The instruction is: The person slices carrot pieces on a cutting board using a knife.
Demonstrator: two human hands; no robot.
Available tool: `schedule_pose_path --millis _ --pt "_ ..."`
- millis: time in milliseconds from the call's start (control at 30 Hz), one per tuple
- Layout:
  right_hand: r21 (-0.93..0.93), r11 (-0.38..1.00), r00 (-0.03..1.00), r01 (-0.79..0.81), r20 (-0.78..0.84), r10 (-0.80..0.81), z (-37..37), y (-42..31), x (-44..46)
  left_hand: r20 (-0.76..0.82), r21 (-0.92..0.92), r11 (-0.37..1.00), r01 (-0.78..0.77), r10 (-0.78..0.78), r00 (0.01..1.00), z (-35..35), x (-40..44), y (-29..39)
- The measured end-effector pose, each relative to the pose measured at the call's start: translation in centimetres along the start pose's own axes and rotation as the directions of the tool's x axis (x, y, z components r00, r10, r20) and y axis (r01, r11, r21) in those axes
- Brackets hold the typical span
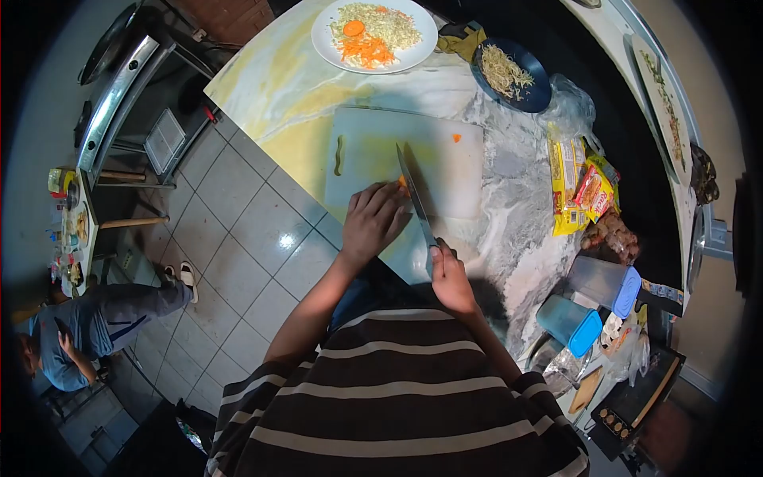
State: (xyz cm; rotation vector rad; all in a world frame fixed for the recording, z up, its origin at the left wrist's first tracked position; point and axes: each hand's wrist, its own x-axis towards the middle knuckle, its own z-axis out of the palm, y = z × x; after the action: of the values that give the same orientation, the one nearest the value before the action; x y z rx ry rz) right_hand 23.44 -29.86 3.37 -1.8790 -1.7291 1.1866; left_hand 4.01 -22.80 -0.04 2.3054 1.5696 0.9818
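Observation:
A kitchen knife (416, 188) is gripped by its handle in my right hand (451, 280), its blade pointing away from me over the white cutting board (366, 171). My left hand (372, 220) is closed, fingers curled down on the board just left of the blade. At its fingertips a bit of orange carrot (403, 182) shows against the knife; the rest of it is hidden under the fingers. Another small carrot piece (457, 138) lies near the board's far right corner. Beyond the board, a white plate (322, 40) holds shredded carrot (367, 52) and pale chopped vegetable.
A dark bowl (540, 87) of pale shreds stands at the back right. Yellow packets (566, 183), a clear container (596, 280) and a blue-lidded container (566, 319) line the right side of the marble counter (517, 207). At far left sits another person (71, 342).

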Motion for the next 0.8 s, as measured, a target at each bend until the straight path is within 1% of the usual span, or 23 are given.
schedule_pose_path --millis 67,100,167,200,267,367,500,567,667,800 --pt "0.014 1.0 0.997 0.016 -0.076 -0.015 0.5 0.6 0.0 -0.041 0.019 1.0 0.016 -0.016 0.999 -0.1 0.1 0.2" --pt "0.013 1.0 0.997 0.016 -0.079 -0.015 0.3 0.3 0.1 -0.042 0.018 1.0 0.015 -0.014 0.999 -0.1 0.2 -0.1" --pt "0.073 0.992 0.993 -0.102 -0.051 0.106 -0.3 -0.4 -0.1 0.001 0.046 0.999 0.006 -0.006 1.0 0.1 -0.1 -0.2" --pt "0.069 0.991 0.992 -0.111 -0.054 0.114 -0.2 -0.1 -0.2 0.004 0.037 0.999 0.005 -0.005 1.0 0.2 -0.1 -0.1" --pt "-0.019 0.998 0.997 -0.057 -0.048 0.056 -0.2 0.5 -0.1 -0.011 0.037 0.999 0.013 -0.012 1.0 0.3 0.0 -0.1" --pt "-0.021 0.995 0.995 -0.1 -0.007 0.1 -0.7 -0.6 -0.2 -0.008 0.028 0.999 0.017 -0.017 1.0 0.3 -0.1 -0.2" --pt "-0.068 0.995 0.997 -0.068 0.015 0.07 -0.7 -0.6 -0.1 -0.005 0.028 0.999 0.023 -0.023 1.0 0.3 -0.1 -0.4" --pt "-0.08 0.993 0.995 -0.09 0.03 0.092 -0.7 -0.8 -0.2 -0.022 0.015 1.0 0.01 -0.01 1.0 0.4 -0.2 -0.4" --pt "-0.112 0.987 0.993 -0.112 0.032 0.116 -0.5 -0.9 -0.1 -0.003 -0.01 1.0 0.022 -0.022 1.0 0.2 -0.2 -0.5" --pt "-0.129 0.987 0.995 -0.098 0.011 0.1 -0.3 -1.4 0.0 -0.021 -0.003 1.0 0.017 -0.017 1.0 0.2 -0.3 -0.6"
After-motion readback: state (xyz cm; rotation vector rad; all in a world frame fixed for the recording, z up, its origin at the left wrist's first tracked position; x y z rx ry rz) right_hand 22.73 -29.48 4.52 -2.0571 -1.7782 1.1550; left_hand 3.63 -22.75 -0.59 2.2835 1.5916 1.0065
